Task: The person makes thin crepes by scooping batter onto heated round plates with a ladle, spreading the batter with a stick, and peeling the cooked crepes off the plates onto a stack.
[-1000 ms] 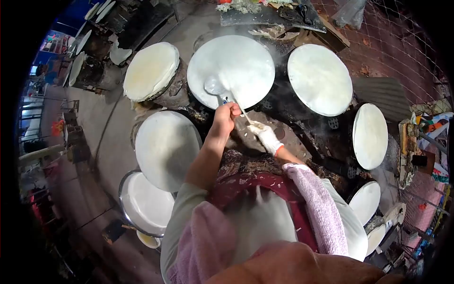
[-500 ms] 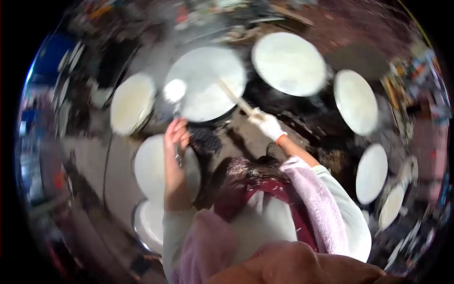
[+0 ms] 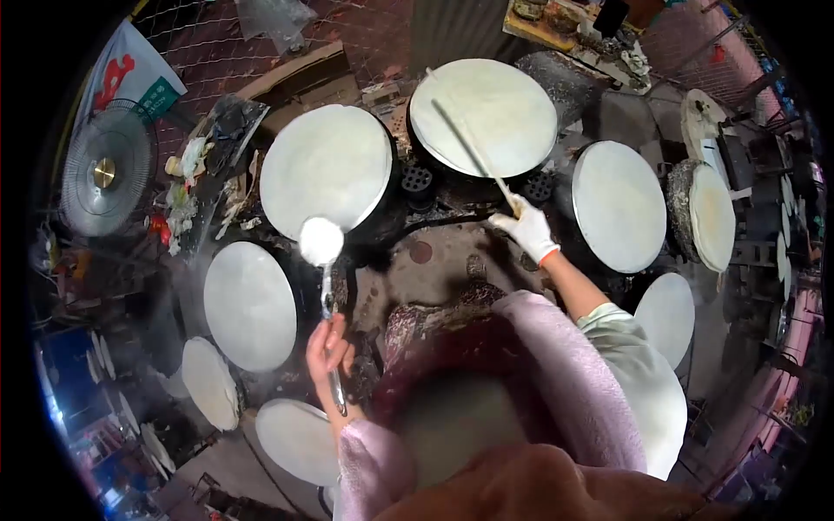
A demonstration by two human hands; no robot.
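Observation:
My left hand point(image 3: 328, 352) is closed around the metal handle of a ladle point(image 3: 321, 241), whose bowl is covered in white batter. The bowl is over the near edge of a round griddle with a pale, thin sheet point(image 3: 323, 165) across its top. In a white glove with an orange cuff, my right hand point(image 3: 526, 231) grips a long wooden stick point(image 3: 497, 177). The stick reaches across another round griddle bearing a pale sheet point(image 3: 521, 108). Whether its far end touches that sheet, I cannot tell.
More round griddles with pale sheets curve around both sides, including one at right point(image 3: 619, 207) and one at left point(image 3: 250, 306). Perforated black briquettes point(image 3: 418, 184) stand between griddles. A fan point(image 3: 106, 171) is at far left, and cardboard point(image 3: 300, 74) lies behind.
The view has turned and sharpened, so the griddles appear in different places. My right hand's stick has swung from pointing up-left over one griddle to lying across another. The ladle stays in my left hand.

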